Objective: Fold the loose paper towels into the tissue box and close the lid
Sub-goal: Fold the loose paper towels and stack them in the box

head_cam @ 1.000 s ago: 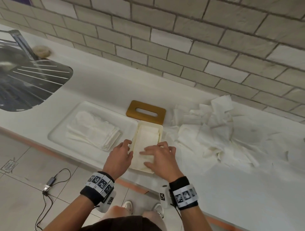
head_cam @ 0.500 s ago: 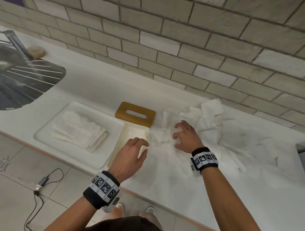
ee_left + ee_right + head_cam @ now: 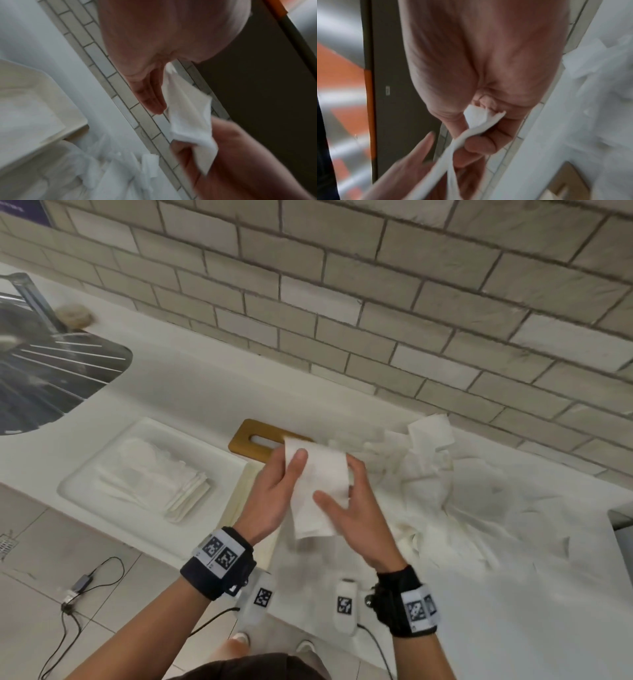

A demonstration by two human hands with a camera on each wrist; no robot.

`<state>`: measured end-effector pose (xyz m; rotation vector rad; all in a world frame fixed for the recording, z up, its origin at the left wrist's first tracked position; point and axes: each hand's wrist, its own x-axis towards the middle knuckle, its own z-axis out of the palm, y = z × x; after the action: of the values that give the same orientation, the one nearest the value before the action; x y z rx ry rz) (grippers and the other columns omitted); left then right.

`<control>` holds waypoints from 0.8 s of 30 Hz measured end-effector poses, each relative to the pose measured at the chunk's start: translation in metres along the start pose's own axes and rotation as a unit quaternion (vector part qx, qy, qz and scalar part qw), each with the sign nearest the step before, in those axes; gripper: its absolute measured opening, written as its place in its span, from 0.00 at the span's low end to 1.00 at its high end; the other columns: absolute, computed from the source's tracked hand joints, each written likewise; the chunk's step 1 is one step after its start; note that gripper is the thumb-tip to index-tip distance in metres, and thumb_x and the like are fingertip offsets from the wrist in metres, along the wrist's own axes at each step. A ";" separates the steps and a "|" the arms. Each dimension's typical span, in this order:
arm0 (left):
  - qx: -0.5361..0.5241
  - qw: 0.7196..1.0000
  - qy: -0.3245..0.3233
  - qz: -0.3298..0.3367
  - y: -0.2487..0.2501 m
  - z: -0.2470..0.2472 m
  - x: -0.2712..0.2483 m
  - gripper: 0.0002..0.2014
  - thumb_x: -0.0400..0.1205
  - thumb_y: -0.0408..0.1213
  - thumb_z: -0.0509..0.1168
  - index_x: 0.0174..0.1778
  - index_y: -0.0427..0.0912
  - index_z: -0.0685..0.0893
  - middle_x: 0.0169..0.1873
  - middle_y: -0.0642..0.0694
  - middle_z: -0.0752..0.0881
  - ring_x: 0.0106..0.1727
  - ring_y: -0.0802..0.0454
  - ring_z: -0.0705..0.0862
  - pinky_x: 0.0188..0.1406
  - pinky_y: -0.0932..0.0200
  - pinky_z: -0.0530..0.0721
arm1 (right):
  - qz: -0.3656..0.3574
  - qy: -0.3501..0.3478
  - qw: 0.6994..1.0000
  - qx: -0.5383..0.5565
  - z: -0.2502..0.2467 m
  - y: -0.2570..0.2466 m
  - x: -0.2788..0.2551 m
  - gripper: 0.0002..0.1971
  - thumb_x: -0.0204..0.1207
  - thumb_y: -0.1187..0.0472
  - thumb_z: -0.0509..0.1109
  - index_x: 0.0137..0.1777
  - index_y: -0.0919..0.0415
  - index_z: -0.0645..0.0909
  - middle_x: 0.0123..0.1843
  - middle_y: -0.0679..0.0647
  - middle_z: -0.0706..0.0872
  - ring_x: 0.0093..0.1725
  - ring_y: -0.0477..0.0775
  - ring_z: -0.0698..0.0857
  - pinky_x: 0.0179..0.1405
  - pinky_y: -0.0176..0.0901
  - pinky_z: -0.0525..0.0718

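Here the towel (image 3: 317, 489) hangs in the air between both hands, its long axis running away from the body, directly above the box (image 3: 239, 501), which sits on the counter mostly hidden under the wrists. The left hand (image 3: 274, 494) pinches the far left edge, thumb on top; the right hand (image 3: 352, 508) curls its fingers round the right edge, thumb across the near end. Neither hand is nearer; the drop is straight down. The lid (image 3: 253, 441) lies beyond the box, and the pile (image 3: 445, 491) lies to the right
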<state>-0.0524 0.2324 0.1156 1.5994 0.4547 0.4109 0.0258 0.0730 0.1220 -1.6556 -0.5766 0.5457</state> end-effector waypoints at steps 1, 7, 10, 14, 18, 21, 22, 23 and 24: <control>0.026 0.999 0.030 0.017 -0.001 -0.006 0.006 0.16 0.92 0.50 0.66 0.73 0.49 0.79 0.60 0.54 0.92 0.61 0.55 0.92 0.57 0.51 0.92 | 0.013 0.010 1.000 0.008 0.012 0.003 -0.006 0.38 0.87 0.64 0.76 0.88 0.40 0.60 0.68 0.28 0.88 0.65 0.44 0.92 0.67 0.54 0.92; 0.235 0.971 0.014 0.050 -0.036 -0.067 0.035 0.26 0.87 0.39 0.73 0.79 0.51 0.70 0.65 0.49 0.90 0.63 0.51 0.91 0.61 0.45 0.91 | 0.016 0.085 0.985 -0.149 0.087 0.034 -0.017 0.17 0.88 0.63 0.73 0.68 0.42 0.75 0.43 0.42 0.87 0.41 0.38 0.86 0.42 0.33 0.80; 0.324 0.946 -0.007 0.006 -0.064 -0.094 0.038 0.32 0.86 0.39 0.74 0.84 0.45 0.66 0.70 0.38 0.86 0.67 0.37 0.85 0.66 0.41 0.85 | 0.100 0.028 0.973 -0.207 0.122 0.047 -0.007 0.14 0.90 0.64 0.67 0.73 0.52 0.77 0.64 0.51 0.87 0.64 0.50 0.87 0.62 0.38 0.83; 0.391 0.918 -0.030 -0.052 -0.098 -0.117 0.023 0.37 0.85 0.40 0.74 0.88 0.45 0.62 0.72 0.33 0.81 0.71 0.34 0.82 0.69 0.39 0.82 | 0.206 -0.052 0.936 -0.281 0.157 0.053 0.004 0.28 0.90 0.70 0.64 0.88 0.63 0.63 0.82 0.65 0.74 0.78 0.65 0.79 0.79 0.53 0.80; 0.399 0.910 -0.091 -0.061 -0.116 -0.127 0.007 0.37 0.85 0.34 0.71 0.88 0.53 0.63 0.67 0.36 0.85 0.61 0.41 0.86 0.64 0.44 0.85 | 0.276 -0.105 0.895 -0.333 0.175 0.053 0.009 0.36 0.88 0.69 0.70 0.90 0.69 0.55 0.82 0.68 0.72 0.80 0.70 0.79 0.78 0.55 0.81; 0.400 0.910 -0.095 -0.051 -0.120 -0.130 0.002 0.37 0.85 0.32 0.70 0.89 0.53 0.64 0.61 0.39 0.88 0.52 0.46 0.85 0.60 0.49 0.85 | 0.247 -0.120 0.871 -0.408 0.173 0.043 0.005 0.22 0.90 0.66 0.68 0.81 0.67 0.70 0.76 0.66 0.77 0.74 0.67 0.82 0.70 0.52 0.83; 0.399 0.911 -0.095 -0.049 -0.120 -0.131 0.002 0.37 0.85 0.32 0.70 0.89 0.53 0.65 0.60 0.39 0.89 0.52 0.45 0.87 0.59 0.50 0.85 | 0.215 -0.112 0.865 -0.440 0.169 0.037 0.005 0.17 0.91 0.66 0.66 0.77 0.66 0.74 0.74 0.65 0.79 0.71 0.67 0.83 0.65 0.51 0.82; 0.398 0.911 -0.097 -0.049 -0.119 -0.131 0.001 0.36 0.85 0.33 0.71 0.89 0.52 0.65 0.58 0.39 0.90 0.52 0.44 0.88 0.58 0.50 0.85 | 0.184 -0.099 0.860 -0.465 0.166 0.032 0.010 0.15 0.91 0.66 0.65 0.75 0.65 0.75 0.72 0.65 0.80 0.69 0.67 0.84 0.61 0.50 0.82; 0.398 0.911 -0.099 -0.047 -0.119 -0.132 0.000 0.35 0.86 0.33 0.70 0.89 0.51 0.66 0.57 0.39 0.90 0.53 0.42 0.89 0.57 0.50 0.85 | 0.154 -0.090 0.855 -0.486 0.161 0.027 0.018 0.16 0.91 0.66 0.64 0.77 0.64 0.75 0.72 0.64 0.79 0.68 0.67 0.84 0.58 0.51 0.81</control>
<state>-0.1266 0.3519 0.0068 2.3682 0.5809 -0.0397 -0.0618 0.2023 0.0701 -2.7154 -0.8003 0.6991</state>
